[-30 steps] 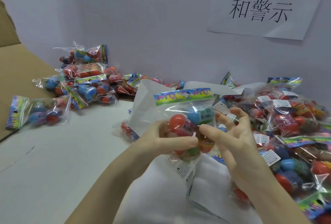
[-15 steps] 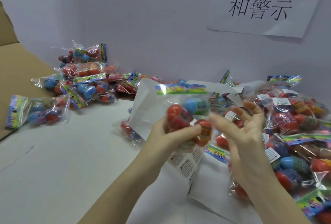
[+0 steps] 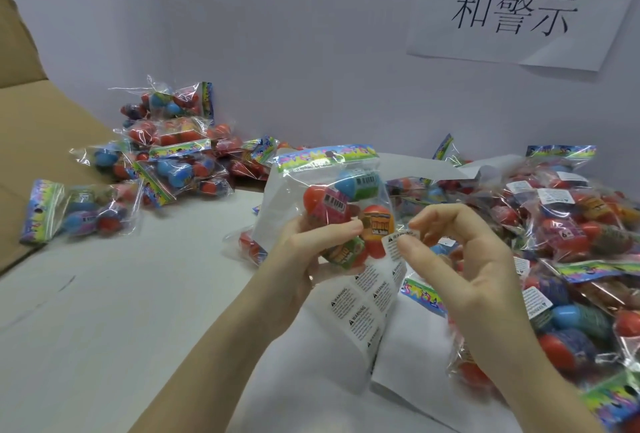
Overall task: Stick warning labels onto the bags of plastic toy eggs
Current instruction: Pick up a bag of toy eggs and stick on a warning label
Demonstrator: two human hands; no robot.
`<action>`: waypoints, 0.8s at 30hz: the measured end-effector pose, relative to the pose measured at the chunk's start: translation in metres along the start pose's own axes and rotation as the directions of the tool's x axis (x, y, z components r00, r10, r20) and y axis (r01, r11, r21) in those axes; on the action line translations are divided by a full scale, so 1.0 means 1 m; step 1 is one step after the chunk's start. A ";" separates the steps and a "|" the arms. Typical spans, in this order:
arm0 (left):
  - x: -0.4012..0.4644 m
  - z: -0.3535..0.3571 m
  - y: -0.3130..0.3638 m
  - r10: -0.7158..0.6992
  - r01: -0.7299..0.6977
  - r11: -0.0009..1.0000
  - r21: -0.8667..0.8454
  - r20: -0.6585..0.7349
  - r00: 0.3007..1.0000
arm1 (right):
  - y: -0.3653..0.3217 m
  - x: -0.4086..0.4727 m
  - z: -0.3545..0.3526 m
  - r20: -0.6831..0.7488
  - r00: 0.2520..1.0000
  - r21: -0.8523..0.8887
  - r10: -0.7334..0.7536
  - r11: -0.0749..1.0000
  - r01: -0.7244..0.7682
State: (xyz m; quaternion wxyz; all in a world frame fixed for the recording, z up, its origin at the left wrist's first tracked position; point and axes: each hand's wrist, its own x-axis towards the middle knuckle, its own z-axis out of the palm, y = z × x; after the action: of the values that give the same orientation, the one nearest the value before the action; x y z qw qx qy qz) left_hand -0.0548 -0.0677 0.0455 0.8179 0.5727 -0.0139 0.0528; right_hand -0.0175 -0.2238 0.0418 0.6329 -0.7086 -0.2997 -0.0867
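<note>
left hand [image 3: 313, 252] pinching the crinkly clear plastic bag of red and blue toy eggs [image 3: 341, 204] up mid-scene over the desk, prob light and slippery so grab the eggs | white sheet of warning labels [image 3: 367, 301] hangs floppy under it | right hand [image 3: 460, 259] pinches one small white warning label [image 3: 398, 240], thin and sticky, hold by its edge

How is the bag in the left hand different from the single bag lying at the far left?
1. The held bag is upright in the left hand; the far-left bag lies flat on the table.
2. The held bag's colourful header points up; the far-left bag's header points left.

Both are clear bags with red and blue toy eggs inside.
</note>
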 end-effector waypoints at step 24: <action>0.001 0.003 -0.004 0.092 -0.082 0.990 0.115 -0.085 0.992 | 0.010 0.015 0.004 0.020 0.977 -0.012 0.211 0.977 -0.211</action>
State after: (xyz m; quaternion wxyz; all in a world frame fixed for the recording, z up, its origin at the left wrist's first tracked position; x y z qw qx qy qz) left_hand -0.0537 -0.0714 0.0431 0.7815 0.6132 0.0010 0.1151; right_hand -0.0012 -0.2152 0.0396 0.6318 -0.7405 -0.2288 -0.0130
